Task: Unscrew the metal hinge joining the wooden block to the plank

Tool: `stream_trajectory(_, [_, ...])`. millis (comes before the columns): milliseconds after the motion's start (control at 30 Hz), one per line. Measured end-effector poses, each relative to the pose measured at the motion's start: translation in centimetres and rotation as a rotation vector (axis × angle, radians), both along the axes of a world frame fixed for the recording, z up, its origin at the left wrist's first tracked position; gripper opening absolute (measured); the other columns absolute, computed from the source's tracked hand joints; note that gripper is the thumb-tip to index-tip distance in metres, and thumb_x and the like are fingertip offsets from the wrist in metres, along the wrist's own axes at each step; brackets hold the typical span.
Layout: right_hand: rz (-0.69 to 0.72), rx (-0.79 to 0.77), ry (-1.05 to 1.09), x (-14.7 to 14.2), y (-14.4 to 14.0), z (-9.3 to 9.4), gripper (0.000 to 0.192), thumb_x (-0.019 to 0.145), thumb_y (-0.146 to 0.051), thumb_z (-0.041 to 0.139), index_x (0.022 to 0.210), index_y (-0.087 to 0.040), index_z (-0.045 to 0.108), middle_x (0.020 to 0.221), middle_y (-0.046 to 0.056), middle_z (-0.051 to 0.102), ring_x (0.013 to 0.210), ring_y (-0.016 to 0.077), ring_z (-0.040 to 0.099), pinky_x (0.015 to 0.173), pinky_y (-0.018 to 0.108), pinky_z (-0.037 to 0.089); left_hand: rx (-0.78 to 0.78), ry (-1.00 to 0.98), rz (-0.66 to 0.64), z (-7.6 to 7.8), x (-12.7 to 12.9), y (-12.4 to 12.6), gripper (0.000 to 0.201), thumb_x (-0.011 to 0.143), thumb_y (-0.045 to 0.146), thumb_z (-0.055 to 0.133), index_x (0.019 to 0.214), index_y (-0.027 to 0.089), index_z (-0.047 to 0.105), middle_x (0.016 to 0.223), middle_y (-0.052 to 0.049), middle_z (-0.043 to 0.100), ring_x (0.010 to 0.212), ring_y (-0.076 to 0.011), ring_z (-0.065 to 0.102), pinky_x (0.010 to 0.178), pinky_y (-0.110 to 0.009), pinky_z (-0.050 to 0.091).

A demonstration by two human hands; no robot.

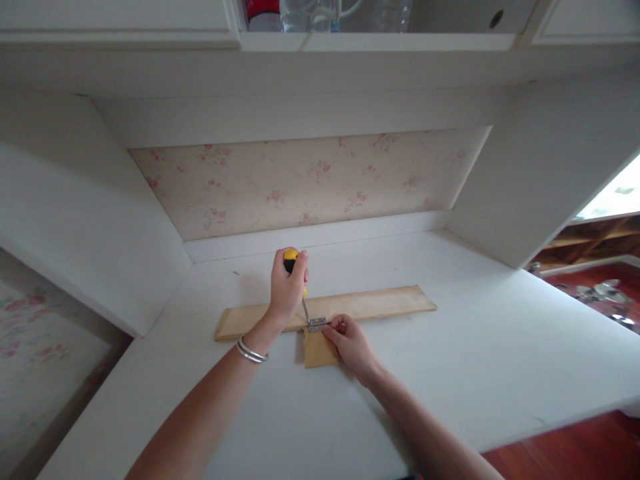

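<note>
"Where is the hinge (317,324) lying?"

"Over where the long board (385,301) is meeting the small block (319,351), on the counter (450,380). It is probably feeling light, stiff and slick; its ends are offering the best hold."

"And the fingers?"

"The left hand (287,288) is gripping the screwdriver (291,255); the right hand (354,348) is pinching the hinge's end."

"What is crowding them?"

"Those pinching fingertips are sitting near the screwdriver's tip; a cabinet (380,43) is hanging above."

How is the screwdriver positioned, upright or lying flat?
The screwdriver is roughly upright: the left hand grips its handle, and its shaft slants down to the metal hinge.
</note>
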State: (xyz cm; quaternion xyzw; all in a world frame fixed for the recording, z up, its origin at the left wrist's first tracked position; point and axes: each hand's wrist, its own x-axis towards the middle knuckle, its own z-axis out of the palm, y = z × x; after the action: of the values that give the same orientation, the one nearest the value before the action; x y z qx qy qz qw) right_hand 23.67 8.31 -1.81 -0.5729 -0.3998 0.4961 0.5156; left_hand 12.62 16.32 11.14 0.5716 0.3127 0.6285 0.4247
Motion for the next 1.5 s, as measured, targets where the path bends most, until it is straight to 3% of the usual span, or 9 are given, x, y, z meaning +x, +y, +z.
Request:
stream_trajectory(600, [-0.002,0.038,-0.050,0.2,0.1,-0.4,0.024,0.073,-0.038,0.061,0.077,-0.020,0.047,0.070,-0.001,0.058,0.062,0.0119,0.051,0.054,0.023,0.036,-0.001,-0.015,0.004,0.2,0.3,0.3,0.025,0.083,0.042,0.056,0.087,0.022,0.042,0.059,0.007,0.047,0.043,-0.0061,0.045,0.036,-0.015,0.032])
stream_trajectory(933, [0.068,-0.033,0.149,0.2,-0.3,0.0,0.029,0.071,-0.039,0.062,0.083,-0.021,0.042,0.072,0.000,0.062,0.062,0.0132,0.055,0.053,0.023,0.037,0.006,0.019,0.003,0.2,0.3,0.3,0.027,0.082,0.043,0.057,0.087,0.021,0.042,0.059,0.007,0.047,0.043,-0.0055,0.045,0.036,-0.014,0.032])
stream_trajectory(1333, [0.001,-0.038,0.118,0.5,0.1,-0.3,0.019,0.071,-0.031,0.057,0.081,-0.021,0.044,0.072,-0.002,0.058,0.062,0.0117,0.053,0.053,0.021,0.035,0.003,-0.024,0.004,0.3,0.3,0.2,0.028,0.081,0.044,0.058,0.086,0.022,0.042,0.057,0.008,0.047,0.042,-0.0056,0.045,0.036,-0.014,0.032])
stream_trajectory(1500, [0.036,-0.011,-0.023,1.3,0.2,-0.5,0.021,0.074,-0.037,0.055,0.085,-0.023,0.044,0.070,-0.001,0.060,0.061,0.0134,0.053,0.050,0.022,0.034,-0.007,-0.025,0.002,0.3,0.3,0.2,0.028,0.081,0.045,0.058,0.086,0.022,0.042,0.057,0.008,0.047,0.042,-0.0056,0.045,0.035,-0.014,0.032])
